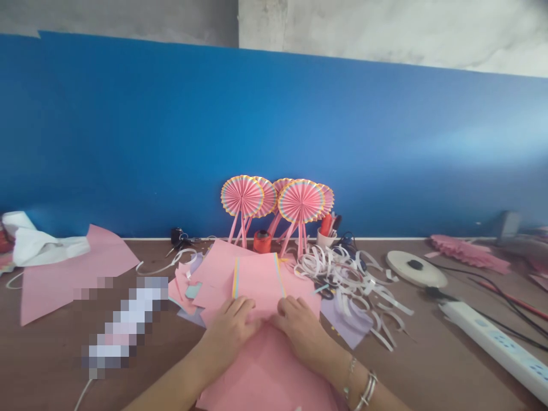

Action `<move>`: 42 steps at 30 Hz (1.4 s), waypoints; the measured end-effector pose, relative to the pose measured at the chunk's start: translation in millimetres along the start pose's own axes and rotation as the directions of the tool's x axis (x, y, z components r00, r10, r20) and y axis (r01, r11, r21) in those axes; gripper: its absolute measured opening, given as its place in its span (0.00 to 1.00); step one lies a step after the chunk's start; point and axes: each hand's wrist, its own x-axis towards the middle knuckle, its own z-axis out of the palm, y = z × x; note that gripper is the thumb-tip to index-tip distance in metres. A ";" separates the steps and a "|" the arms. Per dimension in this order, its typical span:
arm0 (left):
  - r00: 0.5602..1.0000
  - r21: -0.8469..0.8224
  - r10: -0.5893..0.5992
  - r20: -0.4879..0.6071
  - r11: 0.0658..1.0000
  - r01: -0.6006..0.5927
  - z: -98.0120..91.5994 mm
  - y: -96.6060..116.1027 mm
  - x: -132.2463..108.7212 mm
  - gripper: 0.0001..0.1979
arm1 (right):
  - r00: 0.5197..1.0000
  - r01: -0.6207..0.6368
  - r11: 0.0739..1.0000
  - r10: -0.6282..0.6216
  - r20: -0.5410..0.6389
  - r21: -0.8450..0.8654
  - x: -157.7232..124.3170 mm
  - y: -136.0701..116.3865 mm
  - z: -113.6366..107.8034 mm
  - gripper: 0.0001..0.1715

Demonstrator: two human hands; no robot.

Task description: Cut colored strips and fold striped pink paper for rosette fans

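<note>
My left hand (229, 331) and my right hand (302, 328) are side by side on a pink paper sheet with coloured striped edges (257, 277). Each hand has its fingers curled and pinching the near edge of that sheet. Under and in front of the hands lies a stack of plain pink paper (265, 377). My right wrist wears silver bracelets.
Several pink pleated paper fans on sticks (274, 200) lean on the blue wall. White curled paper strips (355, 279) lie to the right, then a round white disc (415, 268) and a power strip (496, 342). A large pink sheet (64, 274) and white cloth (38, 242) are left.
</note>
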 end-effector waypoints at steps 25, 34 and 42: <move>0.936 0.260 -0.256 0.242 0.946 0.191 -17.9 16.5 -12.0 0.14 | 0.980 -0.094 0.982 0.121 0.159 -0.165 -1.8 -10.4 -13.1 0.11; 0.944 0.282 -0.323 0.075 0.914 0.290 4.8 10.6 -26.4 0.12 | 0.979 -0.113 0.982 0.136 0.152 -0.152 -2.7 -12.3 -14.3 0.11; 0.907 0.121 -0.421 -0.032 0.899 0.421 -19.5 -3.0 -14.2 0.15 | 0.995 -0.102 0.980 0.099 -0.026 -0.171 2.6 -3.7 -0.7 0.08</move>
